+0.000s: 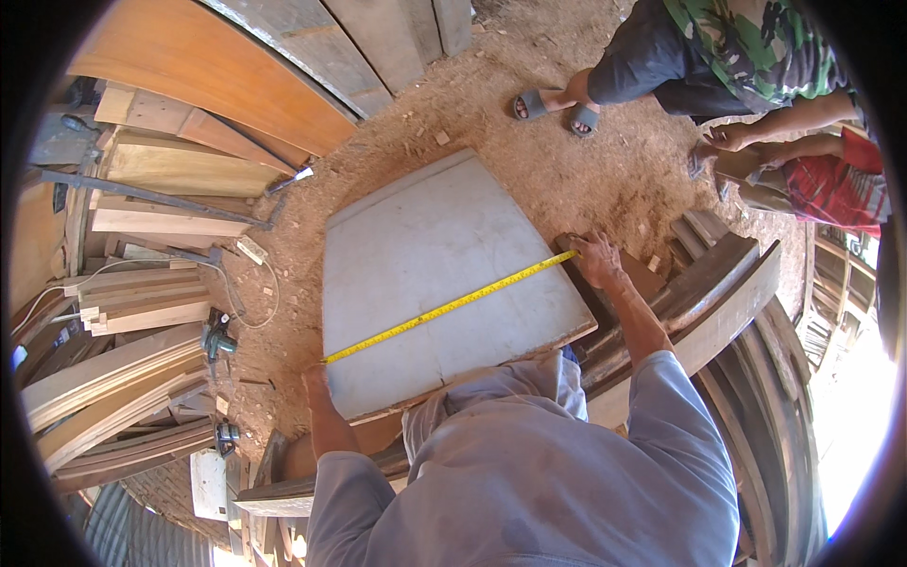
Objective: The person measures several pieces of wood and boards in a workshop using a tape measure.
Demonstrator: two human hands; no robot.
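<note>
Long yellow tape measure (449, 307) | stretched across flat greyish-white board (416, 246), eight to three o'clock | right grip (595, 260): curled closed on tape end | left grip (317, 383): opposite end, can't tell closure

Tape (449, 308) nos. too sm.; camo shirt (763, 47) cut off.

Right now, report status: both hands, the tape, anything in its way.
Left hand at left end of yellow tape, right hand at right end. Tape stretched across pale panel. Nothing seen lying over the tape.
</note>
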